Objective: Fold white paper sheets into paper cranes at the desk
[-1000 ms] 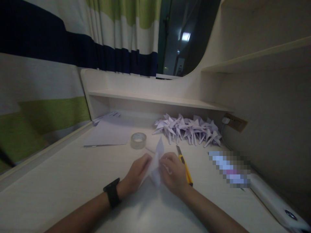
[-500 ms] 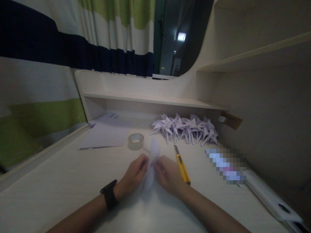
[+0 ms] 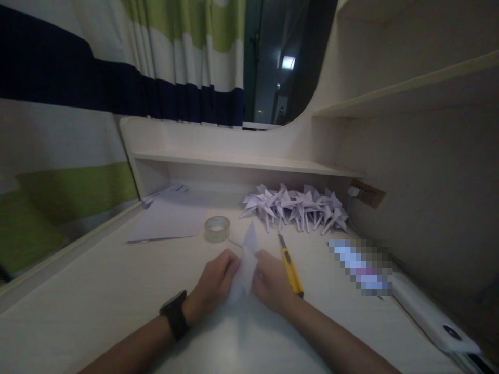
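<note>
Both hands meet over the pale desk [image 3: 97, 296] and pinch a small folded piece of white paper [image 3: 247, 259] between them. My left hand [image 3: 212, 283], with a black watch on its wrist, grips the paper's left side with closed fingers. My right hand [image 3: 273, 283] holds the right side, fingers curled. The paper's pointed tip stands up above the fingers. A yellow utility knife [image 3: 290, 265] lies just right of my right hand.
A roll of clear tape [image 3: 217, 228] sits behind the hands. A heap of folded paper cranes [image 3: 296, 208] lies at the back under a low shelf [image 3: 249, 161]. Flat paper sheets [image 3: 171, 218] lie back left. A white device [image 3: 432, 314] lies at the right edge.
The hands have kept working the paper in place; its tip blurred half a second ago and now stands up again. The view shifted slightly.
</note>
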Motion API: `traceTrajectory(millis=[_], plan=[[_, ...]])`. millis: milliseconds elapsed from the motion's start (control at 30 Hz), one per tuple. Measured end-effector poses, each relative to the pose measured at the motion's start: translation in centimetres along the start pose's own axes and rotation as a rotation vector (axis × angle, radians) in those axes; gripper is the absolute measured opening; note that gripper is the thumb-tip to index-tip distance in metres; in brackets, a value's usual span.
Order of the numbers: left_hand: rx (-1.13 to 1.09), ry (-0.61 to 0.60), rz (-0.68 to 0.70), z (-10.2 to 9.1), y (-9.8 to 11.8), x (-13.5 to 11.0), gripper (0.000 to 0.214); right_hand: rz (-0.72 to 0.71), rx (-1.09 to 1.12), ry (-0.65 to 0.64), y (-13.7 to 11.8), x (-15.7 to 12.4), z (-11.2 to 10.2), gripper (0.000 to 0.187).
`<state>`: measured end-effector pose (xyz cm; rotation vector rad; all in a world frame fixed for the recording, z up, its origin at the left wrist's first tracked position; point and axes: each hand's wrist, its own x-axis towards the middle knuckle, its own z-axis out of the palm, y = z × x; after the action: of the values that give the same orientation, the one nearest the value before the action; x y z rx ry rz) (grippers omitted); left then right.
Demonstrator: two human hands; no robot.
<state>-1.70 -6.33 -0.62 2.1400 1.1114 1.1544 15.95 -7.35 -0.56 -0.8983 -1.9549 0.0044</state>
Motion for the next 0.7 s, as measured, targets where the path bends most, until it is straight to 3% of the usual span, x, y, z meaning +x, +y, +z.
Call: traceTrajectory(millis=[200, 367, 433, 533, 700], plan=[[-0.012, 0.134, -0.076, -0.5, 0.4, 0.4, 0.024, 0.291, 0.222, 0.105, 0.9, 0.5, 0.1, 0.01], [0.158, 0.177, -0.071, -1.6, -0.9, 1.3, 0.022, 0.505, 0.338, 0.277, 2.6, 1.0, -0.1, 0.01], [0.292, 0.103, -0.008, -1.8, -1.6, 1.9, 0.02, 0.579, 0.396, 0.352, 3.4, 1.2, -0.1, 0.013], [0.479, -0.106, 0.208, -1.5, -2.2, 3.2, 0.02, 0.604, 0.502, 0.467, 4.6, 1.6, -0.1, 0.013], [0.727, -0.352, 0.502, 1.2, -1.6, 5.8, 0.023, 0.711, 0.672, 0.584, 5.8, 2.3, -0.4, 0.013]])
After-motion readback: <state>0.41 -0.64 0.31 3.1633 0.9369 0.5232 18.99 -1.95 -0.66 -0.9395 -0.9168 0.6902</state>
